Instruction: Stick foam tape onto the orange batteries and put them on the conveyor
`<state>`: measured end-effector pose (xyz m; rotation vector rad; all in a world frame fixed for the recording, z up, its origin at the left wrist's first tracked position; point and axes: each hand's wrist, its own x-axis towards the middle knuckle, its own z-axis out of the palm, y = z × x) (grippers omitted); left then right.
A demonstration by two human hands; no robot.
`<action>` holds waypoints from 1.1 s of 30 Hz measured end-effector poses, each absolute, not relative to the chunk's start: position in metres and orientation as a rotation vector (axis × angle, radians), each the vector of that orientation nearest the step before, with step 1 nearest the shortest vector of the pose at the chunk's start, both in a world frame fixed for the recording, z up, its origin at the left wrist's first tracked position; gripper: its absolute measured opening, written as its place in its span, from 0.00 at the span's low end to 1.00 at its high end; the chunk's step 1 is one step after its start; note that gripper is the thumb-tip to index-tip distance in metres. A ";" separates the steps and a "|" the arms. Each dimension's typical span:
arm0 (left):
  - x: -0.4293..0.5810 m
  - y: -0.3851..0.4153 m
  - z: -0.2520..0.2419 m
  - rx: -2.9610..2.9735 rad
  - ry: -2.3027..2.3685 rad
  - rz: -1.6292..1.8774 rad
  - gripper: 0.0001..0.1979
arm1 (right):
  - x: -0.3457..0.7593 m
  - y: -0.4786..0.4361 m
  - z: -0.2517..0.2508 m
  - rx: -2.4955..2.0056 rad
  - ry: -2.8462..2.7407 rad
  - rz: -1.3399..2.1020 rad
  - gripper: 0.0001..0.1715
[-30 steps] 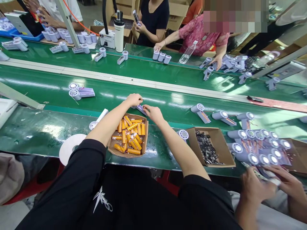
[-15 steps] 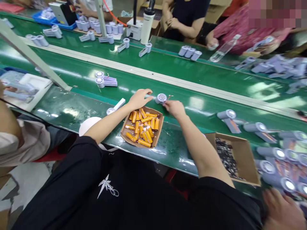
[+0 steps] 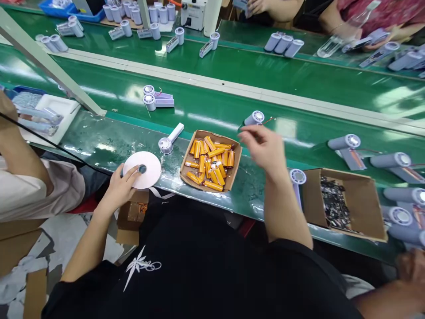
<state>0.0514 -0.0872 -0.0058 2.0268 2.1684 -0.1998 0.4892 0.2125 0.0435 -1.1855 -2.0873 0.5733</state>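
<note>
My left hand (image 3: pixel 119 186) grips a flat white roll of tape (image 3: pixel 148 170) at the table's near edge, one finger by its dark centre hole. My right hand (image 3: pixel 265 146) hovers over the green work surface with fingers loosely bent and apart, nothing visible in them. Just beyond its fingertips lies a lilac handheld fan body (image 3: pixel 255 117) with thin wires coming out. Between my hands a cardboard tray (image 3: pixel 232 177) holds several orange-wrapped battery cells (image 3: pixel 215 153). Behind the roll lies a pale fan with a handle (image 3: pixel 166 145).
Two fan bodies (image 3: pixel 159 102) lie on the belt ahead. On my right are an upright-headed fan (image 3: pixel 298 177), a cardboard box (image 3: pixel 365 208) of small dark parts, and several more fans (image 3: pixel 395 161). A slanted metal post (image 3: pixel 53 62) stands left. Co-workers sit across and at both sides.
My left hand has left the fan body and gone down left to the tape roll. My right hand has come off the fan body, which stays on the belt. The view has shifted.
</note>
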 end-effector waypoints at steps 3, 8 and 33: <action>0.053 -0.074 -0.006 2.051 2.103 -0.182 0.36 | 0.456 0.147 0.058 -0.966 -2.165 0.828 0.16; 0.075 -0.076 0.014 2.211 2.076 0.246 0.31 | 0.443 0.087 0.049 -1.033 -2.056 1.180 0.17; 0.158 -0.051 0.015 2.372 2.135 0.833 0.32 | 0.410 0.154 0.002 -0.720 -2.393 1.103 0.12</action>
